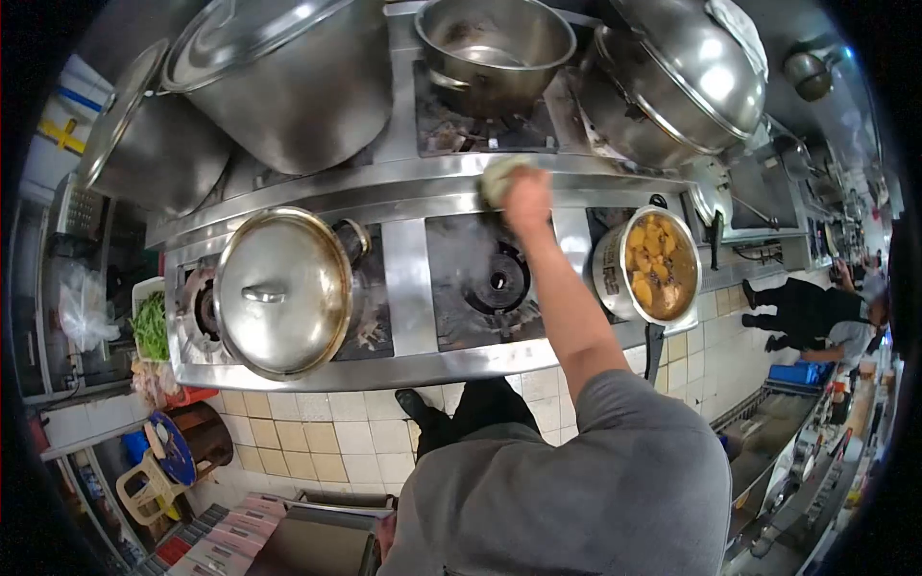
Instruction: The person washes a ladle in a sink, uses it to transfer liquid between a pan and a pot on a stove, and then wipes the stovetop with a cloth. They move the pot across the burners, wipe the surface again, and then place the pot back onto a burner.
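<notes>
Pressing a pale cloth (pixel 499 180) onto the steel stove (pixel 408 288), my right hand (pixel 528 200) is at the end of an outstretched arm. Its fingers (pixel 517 182) are clenched around the cloth, which bunches out just past them. The cloth lies on the raised steel strip between the front row of burners and the back row, touching the metal. My left hand is out of sight, so I cannot tell how its fingers stand.

Just on my side of the fingers is an open burner (pixel 499 283) with its dark ring showing. To the right of the fingers and closer to me stands an uncovered pot (pixel 607 274) holding yellow chunks in a brown sauce. To the left of the fingers and closer to me, well apart from them, is a wide pan under a shiny lid (pixel 283 291) with a small handle in its middle.

Beyond the fingers, on a back burner, stands an open steel pot (pixel 495 48). Beyond and to the left is a big covered pot (pixel 288 77), and beyond and to the right is another big pot under a domed lid (pixel 687 72).

Far to the left of the fingers, past the end of the stove, lie some greens (pixel 151 326). Far to the right, another person (pixel 816 312) in dark clothes bends over in the aisle.
</notes>
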Available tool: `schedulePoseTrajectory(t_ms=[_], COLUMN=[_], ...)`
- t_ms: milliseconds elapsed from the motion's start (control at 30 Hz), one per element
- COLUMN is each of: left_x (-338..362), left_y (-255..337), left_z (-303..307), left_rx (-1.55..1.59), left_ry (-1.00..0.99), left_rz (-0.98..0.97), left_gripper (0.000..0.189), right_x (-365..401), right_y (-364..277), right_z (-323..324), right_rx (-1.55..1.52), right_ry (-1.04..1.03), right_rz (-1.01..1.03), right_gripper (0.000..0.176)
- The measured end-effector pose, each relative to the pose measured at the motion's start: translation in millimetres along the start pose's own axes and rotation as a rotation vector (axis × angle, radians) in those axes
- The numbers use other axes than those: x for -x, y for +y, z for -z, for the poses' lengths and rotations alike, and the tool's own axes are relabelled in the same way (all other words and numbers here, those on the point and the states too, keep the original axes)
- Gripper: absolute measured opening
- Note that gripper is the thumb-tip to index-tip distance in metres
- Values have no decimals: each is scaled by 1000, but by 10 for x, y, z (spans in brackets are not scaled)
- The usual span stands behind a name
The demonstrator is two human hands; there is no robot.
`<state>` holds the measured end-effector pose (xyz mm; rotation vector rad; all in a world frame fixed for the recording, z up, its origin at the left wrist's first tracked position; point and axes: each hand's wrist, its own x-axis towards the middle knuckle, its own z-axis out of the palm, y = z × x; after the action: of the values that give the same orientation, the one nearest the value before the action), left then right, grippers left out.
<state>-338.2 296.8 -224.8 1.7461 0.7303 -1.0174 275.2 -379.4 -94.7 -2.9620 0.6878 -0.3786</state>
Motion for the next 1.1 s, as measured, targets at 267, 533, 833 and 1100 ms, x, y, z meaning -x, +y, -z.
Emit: schedulePoseTrajectory(t_ms=[267, 533, 833, 1100], left_x=[224, -29, -192, -772], left_y=[14, 507, 1109, 867], left_z=[44, 93, 82, 430], left_rx=[-227, 54, -197, -222], left_ry=[6, 18, -212, -97], left_rz=[85, 173, 140, -120], left_gripper=[37, 37, 34, 40], right_x=[-175, 72, -87, 48], right_y=[1221, 216, 715, -403], right_z=[-266, -220, -732, -144], right_rx=[44, -33, 68, -36], right_ry=[-327, -441, -328, -631], right_rz=[-377, 17, 40, 104], right_gripper=[26, 26, 17, 29])
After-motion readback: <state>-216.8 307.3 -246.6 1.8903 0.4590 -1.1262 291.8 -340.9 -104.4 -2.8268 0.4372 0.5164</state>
